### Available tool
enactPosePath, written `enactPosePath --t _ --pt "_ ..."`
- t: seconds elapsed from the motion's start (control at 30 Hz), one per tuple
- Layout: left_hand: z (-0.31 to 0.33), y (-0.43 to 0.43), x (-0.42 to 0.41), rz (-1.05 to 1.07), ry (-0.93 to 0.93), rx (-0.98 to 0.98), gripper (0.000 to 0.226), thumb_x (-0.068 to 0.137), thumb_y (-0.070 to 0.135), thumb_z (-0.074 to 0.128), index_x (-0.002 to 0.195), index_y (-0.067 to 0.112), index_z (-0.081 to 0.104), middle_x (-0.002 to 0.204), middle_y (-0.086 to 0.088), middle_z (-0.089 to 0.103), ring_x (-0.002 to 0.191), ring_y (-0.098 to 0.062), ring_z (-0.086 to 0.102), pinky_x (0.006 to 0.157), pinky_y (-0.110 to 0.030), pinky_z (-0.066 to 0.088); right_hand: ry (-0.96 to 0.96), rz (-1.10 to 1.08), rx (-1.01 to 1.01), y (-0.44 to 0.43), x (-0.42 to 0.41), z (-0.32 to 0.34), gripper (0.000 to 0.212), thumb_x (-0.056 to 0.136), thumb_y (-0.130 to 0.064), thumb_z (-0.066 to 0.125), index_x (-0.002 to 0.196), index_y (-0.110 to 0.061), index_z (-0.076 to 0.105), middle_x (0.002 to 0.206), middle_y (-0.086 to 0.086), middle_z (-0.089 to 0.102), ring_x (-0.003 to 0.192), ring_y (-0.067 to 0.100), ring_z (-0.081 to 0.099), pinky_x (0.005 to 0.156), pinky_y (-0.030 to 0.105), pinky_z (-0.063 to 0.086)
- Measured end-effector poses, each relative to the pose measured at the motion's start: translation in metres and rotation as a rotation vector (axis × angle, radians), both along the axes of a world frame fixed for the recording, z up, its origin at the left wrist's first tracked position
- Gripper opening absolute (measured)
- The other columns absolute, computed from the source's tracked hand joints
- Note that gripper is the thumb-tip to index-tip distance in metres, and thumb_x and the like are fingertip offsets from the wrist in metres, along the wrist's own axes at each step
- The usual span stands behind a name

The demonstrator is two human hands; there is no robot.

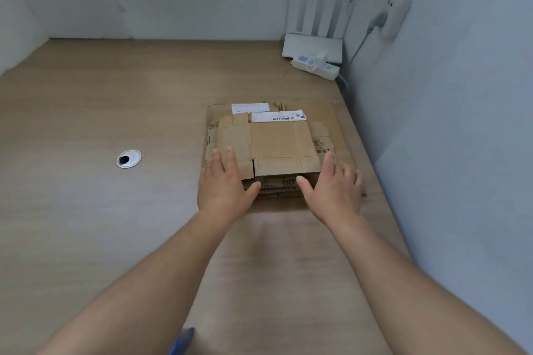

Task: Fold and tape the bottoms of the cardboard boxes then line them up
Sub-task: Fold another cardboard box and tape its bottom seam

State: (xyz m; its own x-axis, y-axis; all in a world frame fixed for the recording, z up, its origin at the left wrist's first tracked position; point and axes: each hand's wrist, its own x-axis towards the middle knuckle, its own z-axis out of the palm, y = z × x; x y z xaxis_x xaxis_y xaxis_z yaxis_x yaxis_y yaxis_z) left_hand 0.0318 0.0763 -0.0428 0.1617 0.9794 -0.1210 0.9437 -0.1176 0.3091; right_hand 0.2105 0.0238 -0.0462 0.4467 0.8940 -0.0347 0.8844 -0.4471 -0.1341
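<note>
Nearest you, below both wrists at the bottom edge of the view, a blue object (pixel 183 340) pokes in; what it is cannot be told. Ahead of it, your left hand (pixel 223 184) and right hand (pixel 331 190) are both open, fingers straight and a little spread, gripping nothing. They lie at the near corners of the stack of flattened cardboard boxes (pixel 281 147), thumbs pointing inward at its corrugated near edge. The step in hand looks like taking the top box off the stack, so slide your thumbs under that one sheet only. Pinch it at both corners and lift evenly so the sheets beneath your fingertips do not drag along. Once it is free, you will want to pop it square before folding the bottom flaps. Just past your fingertips a barcode label (pixel 278 117) marks the far edge of the top box. Everything rests on a pale wood-grain desk (pixel 86 210), with a round cable grommet (pixel 129 158) well to the left of your left fingers. Far beyond your right fingers, in the corner, a power strip (pixel 315 65) lies in front of a white router (pixel 313 45). Plain grey walls close the desk in on three sides.
</note>
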Motion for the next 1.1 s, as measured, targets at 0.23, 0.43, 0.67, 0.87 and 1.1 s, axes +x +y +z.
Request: enactPosePath --t 0.23,0.43,0.67,0.87,1.1 --pt "-0.014 0.012 0.002 0.068 -0.103 -0.012 0.066 0.091 0.036 0.053 0.147 0.017 0.024 0.155 -0.008 0.019 0.135 -0.031 0.027 0.107 -0.04 0.032 0.117 0.061 0.109 0.013 -0.005 -0.019 0.066 0.094 -0.042 0.048 0.148 -0.014 0.022 0.14 0.008 0.043 0.131 0.026 0.034 0.111 0.038 0.019" --pt "0.023 -0.008 -0.003 0.097 -0.404 0.227 0.032 0.088 0.009 0.047 0.115 0.015 0.062 0.079 -0.006 0.062 0.075 -0.026 0.053 0.068 -0.032 0.042 0.598 -0.003 0.479 -0.002 -0.012 0.007 0.068 0.089 -0.019 0.061 0.147 -0.016 0.027 0.136 0.007 0.046 0.12 0.022 0.048 0.099 0.037 0.044" --pt "0.094 -0.076 -0.019 0.268 -0.715 0.323 0.023 0.09 0.018 0.053 0.111 0.019 0.063 0.062 0.015 0.058 0.066 -0.017 0.052 0.073 -0.032 0.048 0.52 0.018 0.575 -0.055 -0.013 0.062 0.024 0.089 -0.016 0.058 0.111 -0.009 0.054 0.096 0.005 0.06 0.089 0.028 0.056 0.072 0.034 0.043" --pt "0.111 -0.16 -0.027 0.417 -0.705 0.332 0.008 0.087 0.023 0.057 0.081 0.019 0.061 0.072 0.012 0.06 0.071 -0.007 0.056 0.07 -0.031 0.048 0.245 0.245 0.423 -0.139 -0.013 0.118 0.008 0.089 -0.015 0.05 0.087 -0.017 0.042 0.076 -0.004 0.046 0.07 0.023 0.044 0.054 0.029 0.031" --pt "0.063 -0.245 -0.01 0.294 -0.646 0.077 0.015 0.094 0.035 0.053 0.084 0.026 0.059 0.082 0.004 0.062 0.08 -0.014 0.06 0.066 -0.026 0.05 0.196 0.402 0.088 -0.196 -0.007 0.093 0.013 0.095 -0.024 0.045 0.105 -0.018 0.049 0.094 -0.001 0.054 0.079 0.017 0.05 0.062 0.027 0.039"
